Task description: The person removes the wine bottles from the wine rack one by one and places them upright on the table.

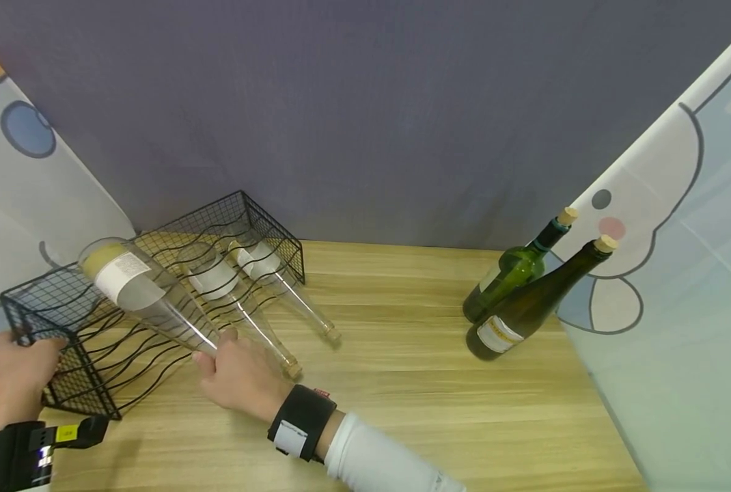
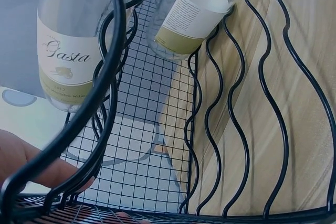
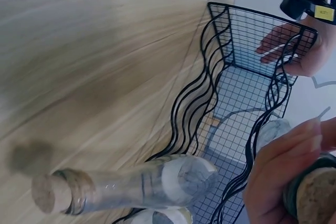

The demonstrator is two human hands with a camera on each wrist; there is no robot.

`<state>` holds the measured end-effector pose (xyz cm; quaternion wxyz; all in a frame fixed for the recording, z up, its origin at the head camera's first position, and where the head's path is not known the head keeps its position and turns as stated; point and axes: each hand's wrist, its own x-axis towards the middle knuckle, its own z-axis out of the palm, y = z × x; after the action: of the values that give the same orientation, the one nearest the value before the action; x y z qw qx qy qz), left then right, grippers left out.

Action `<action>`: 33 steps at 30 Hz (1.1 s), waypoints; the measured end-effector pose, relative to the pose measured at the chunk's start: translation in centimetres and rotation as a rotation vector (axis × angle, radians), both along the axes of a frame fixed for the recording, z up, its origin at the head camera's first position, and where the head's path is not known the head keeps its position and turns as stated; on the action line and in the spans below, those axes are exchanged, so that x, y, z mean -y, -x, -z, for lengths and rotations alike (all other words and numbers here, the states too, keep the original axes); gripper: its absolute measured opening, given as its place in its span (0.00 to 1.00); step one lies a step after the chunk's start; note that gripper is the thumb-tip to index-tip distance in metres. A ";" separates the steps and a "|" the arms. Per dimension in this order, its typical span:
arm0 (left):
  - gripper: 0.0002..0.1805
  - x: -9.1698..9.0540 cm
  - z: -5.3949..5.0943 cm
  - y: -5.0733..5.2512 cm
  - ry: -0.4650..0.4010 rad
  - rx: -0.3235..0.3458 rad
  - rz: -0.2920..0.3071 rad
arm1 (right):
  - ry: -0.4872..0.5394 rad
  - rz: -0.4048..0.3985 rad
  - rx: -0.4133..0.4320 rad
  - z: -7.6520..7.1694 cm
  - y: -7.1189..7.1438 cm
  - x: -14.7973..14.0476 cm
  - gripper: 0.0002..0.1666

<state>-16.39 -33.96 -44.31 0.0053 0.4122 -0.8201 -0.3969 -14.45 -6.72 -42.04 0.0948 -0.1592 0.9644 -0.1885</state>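
My left hand (image 1: 18, 372) grips the left end of a black wire bottle rack (image 1: 73, 376), its thumb over the top rim. In the right wrist view the fingers (image 3: 278, 45) of that hand show through the mesh. My right hand (image 1: 242, 376) holds a clear glass bottle (image 1: 132, 283) by its neck, and the cork (image 3: 317, 195) shows beside the fingers. This bottle slants over the rack's upper wavy wires; the left wrist view shows its "Gasta" label (image 2: 65, 59). Two more clear corked bottles, one nearer (image 1: 214, 280) and one farther (image 1: 261, 260), lie in the rack, necks jutting out.
Two corked green bottles, one lighter (image 1: 516, 270) and one darker (image 1: 525, 311), stand at the right of the wooden table (image 1: 402, 383). A grey panel (image 1: 390, 123) rises behind the table, with printed cartoon walls on both sides.
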 end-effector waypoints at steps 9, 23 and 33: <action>0.38 -0.3 -0.4 -0.2 -0.010 -0.004 0.001 | 0.009 -0.091 -0.083 0.5 0.2 -1.2 0.32; 0.38 0.0 0.0 -0.1 -0.005 0.002 0.006 | -0.015 -0.069 -0.027 0.5 0.1 -1.7 0.35; 0.38 -0.1 -0.1 -0.1 0.002 0.002 0.001 | 0.077 -0.085 0.056 0.0 0.7 -2.5 0.31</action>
<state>-16.28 -33.83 -44.19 0.0047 0.4123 -0.8207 -0.3955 -15.11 -4.22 -42.03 0.1234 -0.1984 0.9458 -0.2257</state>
